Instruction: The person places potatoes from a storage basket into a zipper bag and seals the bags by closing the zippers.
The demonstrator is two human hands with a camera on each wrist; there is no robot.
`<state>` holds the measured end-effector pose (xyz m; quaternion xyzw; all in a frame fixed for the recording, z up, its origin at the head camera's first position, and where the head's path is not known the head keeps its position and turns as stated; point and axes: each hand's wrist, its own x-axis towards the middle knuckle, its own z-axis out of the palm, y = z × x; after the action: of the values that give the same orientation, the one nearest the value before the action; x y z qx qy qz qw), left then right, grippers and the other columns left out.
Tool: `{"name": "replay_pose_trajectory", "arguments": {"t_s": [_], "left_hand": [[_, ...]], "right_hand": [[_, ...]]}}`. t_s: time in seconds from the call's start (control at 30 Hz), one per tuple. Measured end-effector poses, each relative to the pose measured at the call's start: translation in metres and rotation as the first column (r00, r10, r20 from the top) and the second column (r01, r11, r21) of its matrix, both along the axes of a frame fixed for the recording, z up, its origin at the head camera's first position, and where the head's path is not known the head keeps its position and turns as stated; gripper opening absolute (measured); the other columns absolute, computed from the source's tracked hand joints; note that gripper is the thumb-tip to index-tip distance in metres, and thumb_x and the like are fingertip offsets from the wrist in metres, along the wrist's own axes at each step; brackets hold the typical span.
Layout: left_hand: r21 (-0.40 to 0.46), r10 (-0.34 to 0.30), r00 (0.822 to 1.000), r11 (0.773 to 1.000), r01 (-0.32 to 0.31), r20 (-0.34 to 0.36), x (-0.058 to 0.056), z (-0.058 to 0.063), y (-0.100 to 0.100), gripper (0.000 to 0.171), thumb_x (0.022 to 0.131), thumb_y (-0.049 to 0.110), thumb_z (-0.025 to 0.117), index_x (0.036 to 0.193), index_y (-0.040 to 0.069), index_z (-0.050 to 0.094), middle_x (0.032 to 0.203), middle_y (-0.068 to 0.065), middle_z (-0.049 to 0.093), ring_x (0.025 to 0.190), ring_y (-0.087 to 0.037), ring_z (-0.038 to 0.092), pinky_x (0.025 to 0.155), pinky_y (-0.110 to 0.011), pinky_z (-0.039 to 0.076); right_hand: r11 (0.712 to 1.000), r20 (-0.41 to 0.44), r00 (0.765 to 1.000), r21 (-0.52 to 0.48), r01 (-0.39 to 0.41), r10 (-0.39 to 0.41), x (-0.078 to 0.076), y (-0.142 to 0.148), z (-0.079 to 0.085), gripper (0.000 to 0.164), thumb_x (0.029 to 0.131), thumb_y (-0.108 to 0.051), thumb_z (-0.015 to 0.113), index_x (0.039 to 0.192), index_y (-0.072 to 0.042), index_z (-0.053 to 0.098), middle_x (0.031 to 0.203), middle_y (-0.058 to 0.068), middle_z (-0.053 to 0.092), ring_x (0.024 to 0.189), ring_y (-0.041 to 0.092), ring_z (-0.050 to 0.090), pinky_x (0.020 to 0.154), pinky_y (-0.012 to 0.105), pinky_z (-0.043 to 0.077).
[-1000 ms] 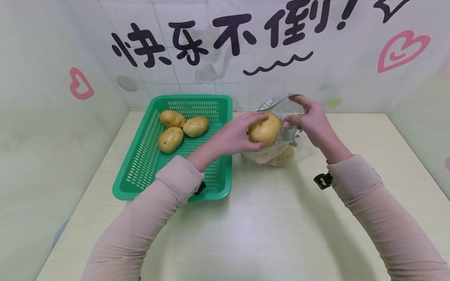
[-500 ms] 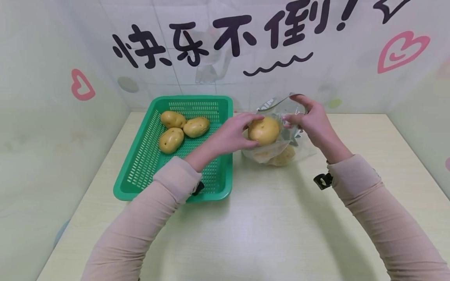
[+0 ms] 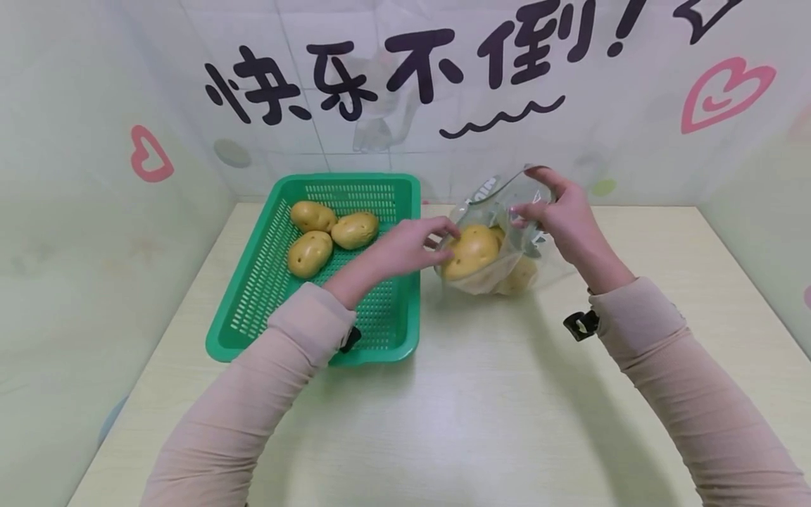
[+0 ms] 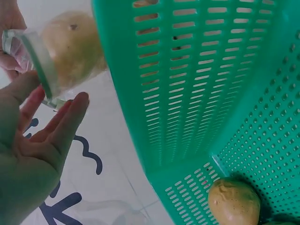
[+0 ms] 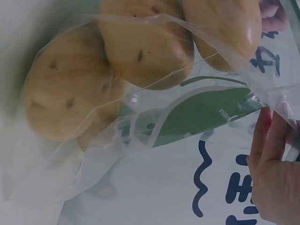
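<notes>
Green slotted plastic basket (image 3: 413, 282) at nine o'clock; clear printed plastic bag (image 3: 518, 238) near its three-o'clock side; bare right hand (image 3: 567, 218) pinches the bag at two; bare left hand (image 3: 408, 248) loosely spread at nine, grasping no potato; smooth yellow oval potato (image 3: 472, 250) inside the bag; best hold the mouth taut, ease left fingers away without dragging film.

A pale wood-toned counter (image 3: 469, 429), glossy with soft reflected light, meets a whitish back wall (image 3: 640, 158) bearing bold black characters (image 3: 423, 63) above a wavy line (image 3: 503, 118), while pale side walls (image 3: 63, 267) flank it and outlined pink hearts (image 3: 728, 95) decorate the surround.
</notes>
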<state>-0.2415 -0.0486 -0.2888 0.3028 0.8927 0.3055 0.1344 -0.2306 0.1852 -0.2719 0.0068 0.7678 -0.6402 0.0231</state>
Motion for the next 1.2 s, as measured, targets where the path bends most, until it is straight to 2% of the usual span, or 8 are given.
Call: {"name": "replay_pose_trajectory", "arguments": {"t_s": [0.13,0.33,0.4,0.57,0.63,0.83,0.97,1.2], "left_hand": [[0.002,0.051,0.998,0.999,-0.051,0.046,0.0,0.001,0.0,0.03,0.093,0.006,0.056,0.123,0.01,0.058,0.13,-0.013,0.061,0.114,-0.027,0.063,0.086,-0.032,0.056],[-0.025,0.156,0.983,0.987,-0.16,-0.097,-0.003,0.016,-0.001,0.036,0.092,-0.004,0.046,0.12,0.007,0.065,0.13,-0.009,0.062,0.086,-0.021,0.058,0.067,-0.024,0.045],[-0.01,0.182,0.971,0.983,-0.185,-0.154,-0.004,0.022,-0.001,0.038,0.092,-0.005,0.044,0.123,0.004,0.064,0.13,-0.011,0.062,0.089,-0.023,0.058,0.071,-0.028,0.047],[0.055,0.24,0.946,0.971,-0.234,-0.219,-0.008,0.034,-0.001,0.041,0.092,-0.006,0.042,0.128,0.002,0.059,0.133,-0.013,0.059,0.122,-0.024,0.056,0.098,-0.035,0.048],[0.088,0.268,0.942,0.963,-0.255,-0.203,-0.01,0.037,-0.001,0.042,0.092,-0.004,0.042,0.13,0.002,0.057,0.135,-0.013,0.057,0.119,-0.024,0.057,0.095,-0.034,0.049],[0.18,0.31,0.94,0.942,-0.283,-0.141,-0.011,0.043,-0.004,0.047,0.09,0.006,0.046,0.137,0.005,0.05,0.141,-0.008,0.052,0.097,-0.02,0.057,0.076,-0.028,0.046],[0.217,0.326,0.937,0.931,-0.294,-0.128,-0.011,0.047,-0.007,0.048,0.091,0.009,0.045,0.139,0.008,0.049,0.142,-0.007,0.051,0.1,-0.02,0.055,0.079,-0.028,0.045],[0.284,0.37,0.922,0.901,-0.328,-0.11,-0.012,0.054,-0.011,0.047,0.092,0.01,0.043,0.139,0.009,0.05,0.141,-0.007,0.051,0.104,-0.02,0.054,0.082,-0.029,0.046]], "right_hand": [[1.0,-0.017,1.0,0.024,-0.001,0.001,0.0,0.001,0.005,0.066,0.088,0.003,0.058,0.148,-0.007,0.032,0.16,0.011,0.018,0.057,-0.003,0.062,0.059,0.012,0.048],[1.0,-0.041,0.999,-0.021,0.0,-0.001,-0.001,0.009,0.017,0.065,0.09,0.002,0.057,0.149,-0.008,0.031,0.161,0.006,0.018,0.061,-0.002,0.064,0.065,0.012,0.051],[0.998,-0.059,0.998,-0.065,0.002,-0.006,-0.001,0.013,0.02,0.062,0.091,0.001,0.054,0.148,-0.007,0.032,0.16,0.005,0.02,0.065,-0.001,0.065,0.067,0.013,0.053],[0.993,-0.112,0.993,-0.112,0.026,-0.038,0.0,0.02,0.028,0.051,0.094,-0.005,0.049,0.145,-0.003,0.039,0.139,0.007,0.04,0.071,-0.002,0.066,0.063,0.015,0.053],[0.993,-0.125,0.991,-0.111,0.036,-0.05,0.0,0.021,0.031,0.049,0.095,-0.007,0.049,0.143,-0.003,0.041,0.13,0.004,0.042,0.071,-0.002,0.067,0.062,0.015,0.053],[0.983,-0.134,0.988,-0.18,0.047,-0.071,-0.001,0.024,0.038,0.048,0.092,0.0,0.049,0.14,0.0,0.045,0.141,0.01,0.039,0.068,0.002,0.068,0.062,0.016,0.056],[0.969,-0.152,0.985,-0.242,0.041,-0.079,0.0,0.027,0.041,0.046,0.089,0.006,0.048,0.135,0.002,0.051,0.151,0.01,0.035,0.068,0.005,0.069,0.062,0.018,0.057],[0.971,-0.182,0.979,-0.233,0.053,-0.097,-0.001,0.031,0.044,0.042,0.084,0.011,0.048,0.115,-0.007,0.07,0.14,0.008,0.047,0.066,0.007,0.069,0.059,0.021,0.057]]}}
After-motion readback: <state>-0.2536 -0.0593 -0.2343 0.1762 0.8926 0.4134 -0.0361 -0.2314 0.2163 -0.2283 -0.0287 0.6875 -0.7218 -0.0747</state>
